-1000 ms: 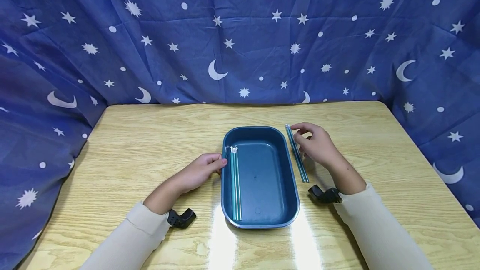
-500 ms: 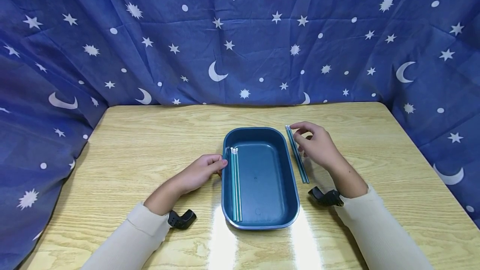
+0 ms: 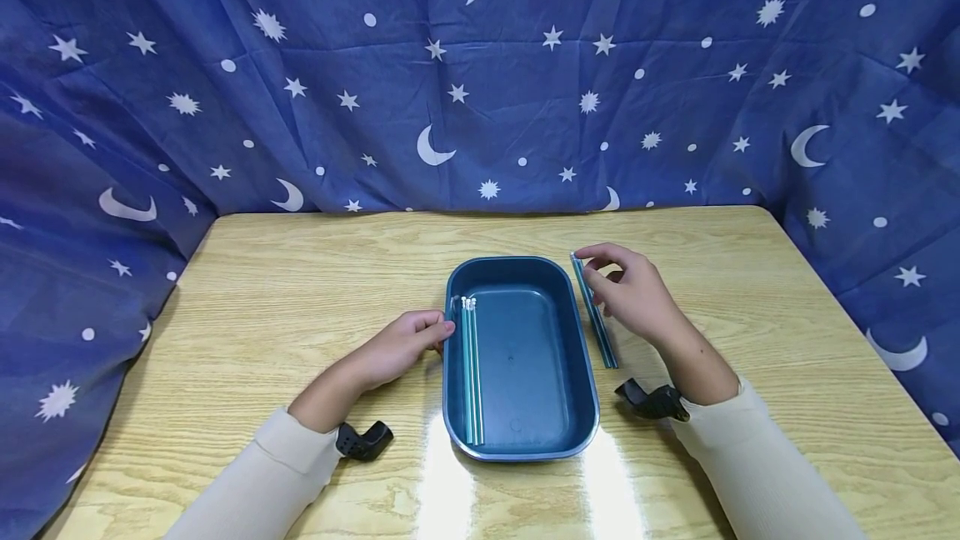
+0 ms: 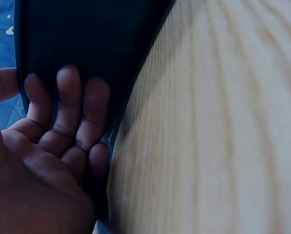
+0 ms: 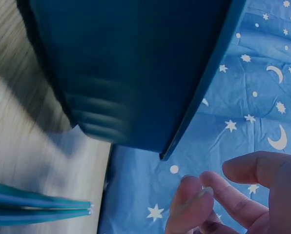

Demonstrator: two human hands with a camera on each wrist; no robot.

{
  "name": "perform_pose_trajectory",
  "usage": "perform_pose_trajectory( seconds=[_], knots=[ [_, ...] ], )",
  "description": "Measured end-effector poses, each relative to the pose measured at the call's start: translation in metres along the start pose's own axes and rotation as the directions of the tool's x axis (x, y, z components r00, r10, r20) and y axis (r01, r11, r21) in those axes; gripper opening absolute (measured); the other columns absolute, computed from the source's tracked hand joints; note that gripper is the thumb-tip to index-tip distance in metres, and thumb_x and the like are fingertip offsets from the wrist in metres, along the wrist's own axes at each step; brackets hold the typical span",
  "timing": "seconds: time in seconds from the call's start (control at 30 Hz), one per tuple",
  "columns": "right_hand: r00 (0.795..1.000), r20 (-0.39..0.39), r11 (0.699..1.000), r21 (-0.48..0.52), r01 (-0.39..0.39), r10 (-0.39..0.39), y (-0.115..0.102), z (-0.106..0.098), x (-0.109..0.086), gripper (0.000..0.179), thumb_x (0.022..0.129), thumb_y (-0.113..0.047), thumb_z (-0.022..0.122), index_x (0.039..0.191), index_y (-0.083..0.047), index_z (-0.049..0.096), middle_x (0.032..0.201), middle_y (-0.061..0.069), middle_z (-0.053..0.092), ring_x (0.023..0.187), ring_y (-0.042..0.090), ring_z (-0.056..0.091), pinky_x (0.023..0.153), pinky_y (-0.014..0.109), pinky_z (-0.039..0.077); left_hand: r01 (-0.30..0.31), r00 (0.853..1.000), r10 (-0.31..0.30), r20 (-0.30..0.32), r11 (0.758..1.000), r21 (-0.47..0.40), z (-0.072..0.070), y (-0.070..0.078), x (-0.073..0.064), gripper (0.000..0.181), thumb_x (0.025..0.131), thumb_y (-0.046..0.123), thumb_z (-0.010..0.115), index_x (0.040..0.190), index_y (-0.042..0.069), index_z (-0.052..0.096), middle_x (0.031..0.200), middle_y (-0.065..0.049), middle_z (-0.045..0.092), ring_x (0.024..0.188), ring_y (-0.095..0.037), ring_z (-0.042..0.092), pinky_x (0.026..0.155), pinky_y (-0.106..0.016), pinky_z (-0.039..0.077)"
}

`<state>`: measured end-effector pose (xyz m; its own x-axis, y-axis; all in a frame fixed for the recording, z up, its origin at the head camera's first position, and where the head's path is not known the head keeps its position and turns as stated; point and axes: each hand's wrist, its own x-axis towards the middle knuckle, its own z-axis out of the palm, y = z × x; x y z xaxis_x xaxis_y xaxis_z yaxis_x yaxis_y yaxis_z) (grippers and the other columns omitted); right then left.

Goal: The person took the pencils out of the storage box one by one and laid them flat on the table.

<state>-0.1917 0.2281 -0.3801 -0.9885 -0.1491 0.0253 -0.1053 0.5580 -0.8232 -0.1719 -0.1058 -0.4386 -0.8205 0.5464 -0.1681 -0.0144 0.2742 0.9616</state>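
Note:
A dark blue-green plastic tray [image 3: 536,357] sits mid-table, and several slim green pencils with white ends [image 3: 471,373] lie lengthwise along its left side. My left hand [image 3: 405,346] grips the tray's left wall, thumb over the rim; in the left wrist view the curled fingers [image 4: 68,92] lie against the outside of that wall. Right of the tray, a couple more green pencils [image 3: 597,319] lie side by side on the table. My right hand [image 3: 630,286] hovers by their far ends, fingers bent and holding nothing. The right wrist view shows these pencils [image 5: 38,207] apart from the fingertips.
The wooden table [image 3: 300,273] reaches back to a blue curtain [image 3: 480,90] with white moons and stars. A black wrist camera [image 3: 363,440] is worn on the left wrist and another black wrist camera [image 3: 651,400] on the right.
My right hand has shifted slightly left, so its fingertips now overlap the far ends of the table pencils in the head view. The left hand and tray stay put.

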Motion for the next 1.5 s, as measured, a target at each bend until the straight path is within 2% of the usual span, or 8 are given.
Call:
perform_pose_trajectory(
  seconds=[0.2,0.47,0.7,0.93,1.23,1.5],
  knots=[
    [1.0,-0.002,0.999,-0.019,0.025,-0.025,-0.007,0.001,-0.005,0.03,0.102,-0.018,0.055,0.13,-0.008,0.061,0.112,0.017,0.062,0.072,0.036,0.064,0.057,0.037,0.057,0.001,1.0,-0.001,-0.006,1.0,0.006,0.0,0.0,0.0,0.037,0.108,0.029,0.042,0.083,0.005,0.054,0.091,-0.006,0.062,0.088,-0.02,0.058,0.084,-0.035,0.045],
    [0.999,0.011,0.999,-0.004,0.043,-0.043,-0.013,0.002,-0.009,0.029,0.102,-0.019,0.055,0.128,-0.01,0.062,0.111,0.016,0.063,0.068,0.031,0.063,0.054,0.029,0.053,0.001,1.0,-0.001,-0.005,1.0,0.009,0.001,-0.002,0.0,0.036,0.108,0.028,0.043,0.083,0.004,0.054,0.092,-0.008,0.062,0.088,-0.022,0.056,0.083,-0.034,0.045],
    [0.998,0.022,0.999,0.002,0.055,-0.055,-0.017,0.003,-0.012,0.028,0.102,-0.019,0.057,0.128,-0.011,0.063,0.109,0.015,0.063,0.067,0.024,0.062,0.054,0.028,0.052,0.01,1.0,-0.01,-0.008,1.0,0.006,0.001,-0.002,-0.001,0.038,0.108,0.029,0.044,0.084,0.001,0.053,0.087,-0.002,0.06,0.082,-0.024,0.052,0.078,-0.032,0.043],
    [0.997,0.032,0.998,-0.001,0.065,-0.065,-0.021,0.003,-0.014,0.028,0.102,-0.021,0.057,0.127,-0.011,0.064,0.108,0.014,0.062,0.065,0.021,0.061,0.054,0.028,0.051,0.016,1.0,-0.016,-0.004,1.0,0.002,0.0,-0.002,-0.002,0.038,0.107,0.031,0.045,0.084,0.003,0.054,0.089,-0.002,0.06,0.085,-0.025,0.052,0.079,-0.033,0.043],
    [0.997,0.035,0.997,0.015,0.071,-0.071,-0.028,0.004,-0.018,0.028,0.101,-0.022,0.058,0.127,-0.013,0.064,0.108,0.012,0.063,0.071,0.03,0.063,0.054,0.029,0.051,0.009,1.0,-0.009,0.012,1.0,-0.013,-0.002,-0.002,-0.002,0.039,0.107,0.034,0.045,0.085,0.003,0.055,0.092,-0.005,0.063,0.089,-0.024,0.056,0.082,-0.033,0.044],
    [0.996,0.038,0.996,0.012,0.084,-0.084,-0.034,0.004,-0.024,0.028,0.102,-0.023,0.058,0.128,-0.013,0.064,0.107,0.01,0.062,0.073,0.026,0.065,0.057,0.031,0.055,0.003,1.0,-0.002,0.025,1.0,-0.029,-0.003,-0.002,0.0,0.042,0.107,0.033,0.045,0.088,-0.004,0.054,0.093,-0.004,0.065,0.091,-0.02,0.06,0.086,-0.034,0.046]
  ],
)
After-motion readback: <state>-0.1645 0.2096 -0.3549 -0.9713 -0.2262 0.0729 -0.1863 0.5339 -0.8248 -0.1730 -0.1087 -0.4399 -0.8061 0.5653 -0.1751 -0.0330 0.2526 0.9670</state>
